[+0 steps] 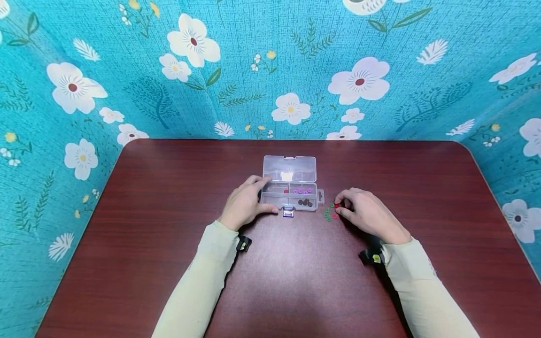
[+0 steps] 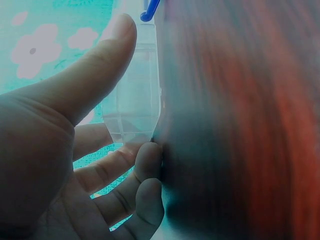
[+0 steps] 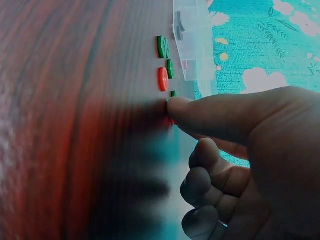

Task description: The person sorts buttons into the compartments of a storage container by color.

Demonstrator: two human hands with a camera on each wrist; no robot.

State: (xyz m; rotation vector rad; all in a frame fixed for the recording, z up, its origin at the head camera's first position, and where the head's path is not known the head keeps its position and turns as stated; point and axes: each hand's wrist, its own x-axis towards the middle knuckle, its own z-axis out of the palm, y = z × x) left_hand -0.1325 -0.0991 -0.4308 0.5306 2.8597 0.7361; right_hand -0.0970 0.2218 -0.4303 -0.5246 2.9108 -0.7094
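A clear plastic compartment box (image 1: 274, 201) lies on the table with its lid (image 1: 289, 168) tipped open to the back. My left hand (image 1: 243, 202) holds the box's left end, thumb along the front side and fingers around the far side. Inside are purple buttons (image 1: 300, 191), brown buttons (image 1: 305, 203) and one red button (image 1: 286, 191), each colour in its own compartment. Right of the box, my right hand (image 1: 365, 211) pinches a red button (image 1: 336, 205) between thumb and index finger, at the table surface. Beside it lie several green buttons (image 3: 163, 47) and another red button (image 3: 163, 79).
A blue-purple latch (image 1: 288, 212) hangs from the box's front, and a hanging tab (image 1: 321, 196) sticks out on its right side. The dark reddish wooden table (image 1: 169, 188) meets a blue flowered cloth (image 1: 249, 70) at the back and sides.
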